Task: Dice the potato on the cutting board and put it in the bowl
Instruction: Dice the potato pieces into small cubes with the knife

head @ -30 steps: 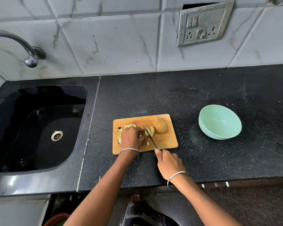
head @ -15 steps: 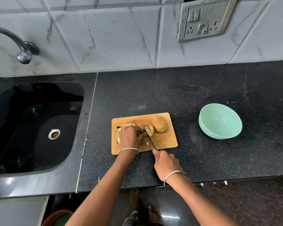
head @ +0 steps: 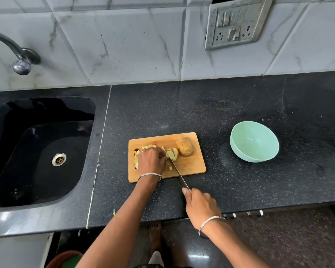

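Note:
A wooden cutting board (head: 190,165) lies on the black counter. An unpeeled potato half (head: 184,146) sits at its back right. Pale potato strips (head: 172,153) lie beside it, and several diced pieces (head: 136,161) are piled at the board's left. My left hand (head: 151,161) holds the strips with curled fingers. My right hand (head: 200,206) grips the handle of a knife (head: 177,174), forefinger along its spine; the blade tip meets the strips by my left fingers. A mint green bowl (head: 254,141) stands empty to the right of the board.
A black sink (head: 37,151) with a drain is set into the counter on the left, a tap (head: 17,59) above it. A tiled wall with a switch panel (head: 236,24) rises at the back. The counter's front edge runs under my forearms.
The camera has tilted slightly, shifting the scene. My right hand has drawn back a little toward the counter edge with the knife; my left hand stays on the strips.

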The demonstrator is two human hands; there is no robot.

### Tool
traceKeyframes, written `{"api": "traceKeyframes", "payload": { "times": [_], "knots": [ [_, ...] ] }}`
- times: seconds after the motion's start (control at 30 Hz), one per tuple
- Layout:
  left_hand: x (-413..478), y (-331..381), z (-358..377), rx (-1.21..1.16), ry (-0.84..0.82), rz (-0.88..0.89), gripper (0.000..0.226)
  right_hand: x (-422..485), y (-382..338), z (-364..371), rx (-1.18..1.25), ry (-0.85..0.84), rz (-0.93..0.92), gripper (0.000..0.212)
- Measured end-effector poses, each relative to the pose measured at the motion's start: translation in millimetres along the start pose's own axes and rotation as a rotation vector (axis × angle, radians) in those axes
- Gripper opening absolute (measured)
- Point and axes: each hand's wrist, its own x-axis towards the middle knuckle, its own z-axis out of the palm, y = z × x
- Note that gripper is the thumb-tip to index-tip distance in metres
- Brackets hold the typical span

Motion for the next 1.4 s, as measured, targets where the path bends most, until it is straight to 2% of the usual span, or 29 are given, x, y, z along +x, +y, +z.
{"api": "traceKeyframes", "payload": {
  "times": [0.17,0.37,0.6,1.0,1.27,1.4],
  "knots": [
    [-5.1,6.6,-4.3,-0.043,0.058,0.075,0.021,5.9,11.3,-15.7,0.075,0.067,-0.015,0.055],
    [-6.6,23.4,-11.2,0.182,-0.113,0.175,0.055,29.0,12.0,-14.3,0.124,0.082,-0.021,0.056],
    [-4.1,18.5,-9.4,0.160,-0.094,0.152,0.044,31.6,7.4,-16.7,0.114,0.045,-0.032,0.057],
    [5.9,9.8,-13.9,0.123,-0.120,0.136,0.038,32.0,10.7,-8.1,0.089,0.035,0.002,0.044],
    [8.0,0.3,-24.1,0.141,-0.110,0.144,0.045,35.5,11.9,-6.1,0.135,0.049,-0.059,0.049],
    [12.6,14.9,-23.4,0.138,-0.148,0.260,0.054,41.0,14.4,-6.1,0.172,0.098,-0.075,0.056]
  ]
}}
